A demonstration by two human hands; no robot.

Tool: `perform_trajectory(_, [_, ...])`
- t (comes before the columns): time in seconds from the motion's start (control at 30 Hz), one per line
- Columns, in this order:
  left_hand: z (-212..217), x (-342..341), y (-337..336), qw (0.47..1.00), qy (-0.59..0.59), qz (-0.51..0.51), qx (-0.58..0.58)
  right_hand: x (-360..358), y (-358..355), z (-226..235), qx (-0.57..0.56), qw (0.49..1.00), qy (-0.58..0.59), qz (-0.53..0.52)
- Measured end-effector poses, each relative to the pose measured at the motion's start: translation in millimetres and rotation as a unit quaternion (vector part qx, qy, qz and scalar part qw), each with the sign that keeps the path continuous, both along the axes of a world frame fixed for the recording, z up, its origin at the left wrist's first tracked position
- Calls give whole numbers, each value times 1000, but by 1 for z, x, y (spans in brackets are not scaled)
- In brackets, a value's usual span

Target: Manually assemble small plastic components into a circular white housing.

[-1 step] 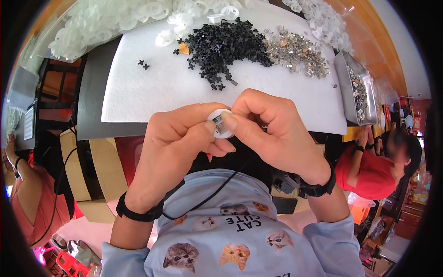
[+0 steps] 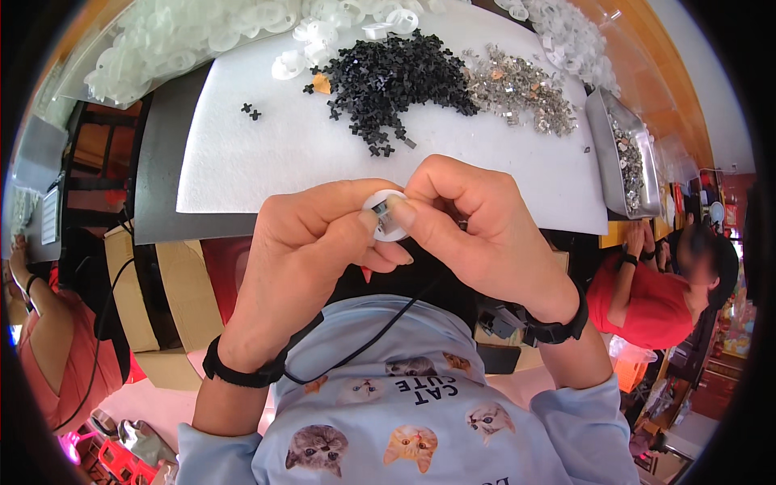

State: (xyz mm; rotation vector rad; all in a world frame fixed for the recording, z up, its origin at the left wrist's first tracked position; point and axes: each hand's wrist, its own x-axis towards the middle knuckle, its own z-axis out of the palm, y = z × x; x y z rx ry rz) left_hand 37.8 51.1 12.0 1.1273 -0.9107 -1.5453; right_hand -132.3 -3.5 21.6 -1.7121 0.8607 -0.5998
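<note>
Work table (image 2: 170,174), dark top, orange-brown edge at 1 o'clock. White sheet (image 2: 267,153) covers most of it. On the sheet: heap of small black cross-shaped pieces (image 2: 396,81) at 12 o'clock, two strays (image 2: 250,111) off toward 10; pile of shiny metal bits (image 2: 521,93) just beside the heap, at 1 o'clock. Translucent white plastic rings (image 2: 186,36) massed at 11 o'clock. Metal tray (image 2: 610,153) holding more metal bits sits at 2 o'clock.

Small white plastic ring (image 2: 386,215) mostly covered by left hand (image 2: 311,250) and right hand (image 2: 477,230) fingers; the metal bit at its centre is too small to identify. Clear plastic parts heap (image 2: 174,36) cut off at top edge. Face of the person in red is blurred.
</note>
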Motion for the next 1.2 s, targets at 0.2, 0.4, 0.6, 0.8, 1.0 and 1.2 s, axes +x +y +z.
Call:
perform_trajectory(0.2, [-1,0,-1,1000,-11,5,17,-2,-2,0,-2,1000,11,17])
perform_trajectory(0.4, [-5,-6,-3,1000,-6,-2,24,-7,-2,-7,32,999,-39,8])
perform_trajectory(0.6, [-4,-6,-3,1000,9,-7,-13,-10,-6,5,-3,999,-17,29])
perform_trajectory(0.8, [-5,-13,-10,999,24,-31,-10,-20,-13,15,4,997,71,33])
perform_trajectory(1.0, [-2,-16,-15,997,-5,-11,-78,-84,-77,79,-113,973,115,-167])
perform_trajectory(1.2, [-11,-15,-18,998,-13,-1,-69,-123,-140,124,-195,919,173,-296])
